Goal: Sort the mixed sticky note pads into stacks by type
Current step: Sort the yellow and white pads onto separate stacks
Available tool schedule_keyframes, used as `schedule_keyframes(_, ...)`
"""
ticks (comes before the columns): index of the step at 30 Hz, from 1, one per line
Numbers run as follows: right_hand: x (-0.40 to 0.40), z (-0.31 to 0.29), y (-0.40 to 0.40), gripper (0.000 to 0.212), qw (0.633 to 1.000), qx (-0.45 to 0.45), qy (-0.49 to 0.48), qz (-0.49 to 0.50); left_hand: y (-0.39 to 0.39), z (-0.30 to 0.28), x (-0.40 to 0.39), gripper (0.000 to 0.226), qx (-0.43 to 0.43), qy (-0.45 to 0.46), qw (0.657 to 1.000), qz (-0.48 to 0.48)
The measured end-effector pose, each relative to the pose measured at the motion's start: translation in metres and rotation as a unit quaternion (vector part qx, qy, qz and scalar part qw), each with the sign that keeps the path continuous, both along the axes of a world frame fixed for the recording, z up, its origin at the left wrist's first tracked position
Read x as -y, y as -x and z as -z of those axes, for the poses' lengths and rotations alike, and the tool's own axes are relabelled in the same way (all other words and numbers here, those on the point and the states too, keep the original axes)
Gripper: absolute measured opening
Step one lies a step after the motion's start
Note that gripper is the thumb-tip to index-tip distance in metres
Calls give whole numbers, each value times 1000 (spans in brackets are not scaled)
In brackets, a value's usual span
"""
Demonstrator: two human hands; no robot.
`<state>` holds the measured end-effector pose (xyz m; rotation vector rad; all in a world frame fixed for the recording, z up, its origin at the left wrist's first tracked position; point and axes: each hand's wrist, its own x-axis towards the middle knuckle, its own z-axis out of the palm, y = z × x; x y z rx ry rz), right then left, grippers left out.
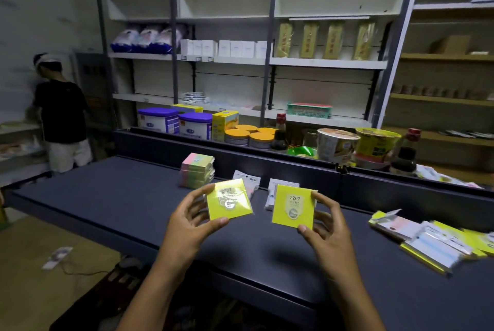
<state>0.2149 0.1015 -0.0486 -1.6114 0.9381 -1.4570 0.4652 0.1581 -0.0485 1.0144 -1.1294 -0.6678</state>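
Note:
My left hand (188, 221) grips a yellow sticky note pad (229, 202) marked 2207, held above the dark table (112, 197). My right hand (327, 226) grips a second yellow pad (292, 206) of the same kind, lifted beside the first. Behind them a stack of pink-and-green pads (197, 171) stands on the table. Two small white packets (247, 179) (278, 187) lie flat just behind the held pads. A mixed heap of pads (433, 239), yellow, pink and blue, is spread at the right.
A raised dark ledge (294, 162) runs along the table's far side, with tins, yellow-lidded jars, bottles and noodle cups behind it. White shelving stands further back. A person in a black shirt (60, 114) stands at the left.

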Motion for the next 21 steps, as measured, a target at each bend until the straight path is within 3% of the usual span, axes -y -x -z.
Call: schedule_keyframes(21, 44, -1, -215, 63, 1000, -1, 18, 24, -221, 0, 60, 64, 47, -4, 999, 19)
